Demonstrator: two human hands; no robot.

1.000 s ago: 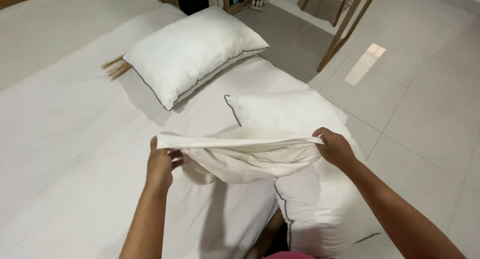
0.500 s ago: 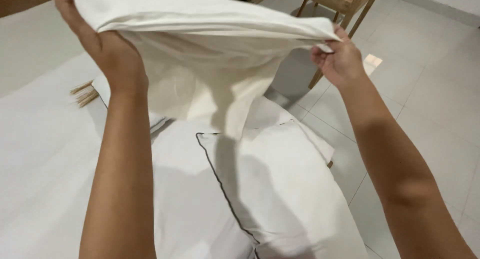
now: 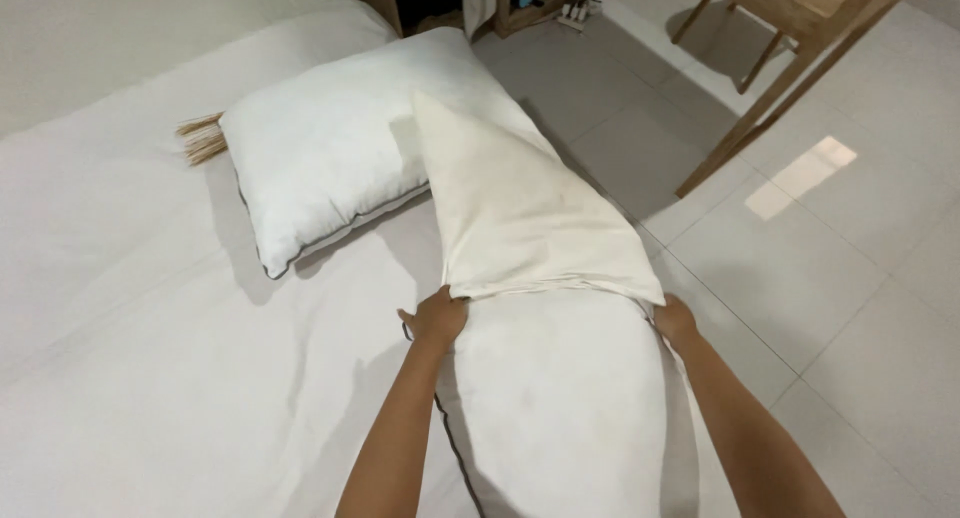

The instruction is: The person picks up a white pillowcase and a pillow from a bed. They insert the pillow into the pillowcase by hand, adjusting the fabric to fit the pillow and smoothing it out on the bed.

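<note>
**Pillowcase at Pillow End: Current Hand Positions**

Your left hand (image 3: 437,318) grips the left corner of the cream pillowcase (image 3: 520,218) opening, fingers clamped on the fabric. Your right hand (image 3: 675,321) holds the right corner of the same opening; its fingers are closed on the fabric edge, mostly hidden beneath it. The pillowcase sits over the far end of the near pillow (image 3: 560,408), which lies on the bed (image 3: 130,378) at its right edge. The closed end of the case extends far and left, peaking over a second pillow (image 3: 320,163). A straw broom head (image 3: 203,138) lies just left of that pillow. A wooden table (image 3: 800,38) stands on the tiled floor (image 3: 850,278), far right.
</note>
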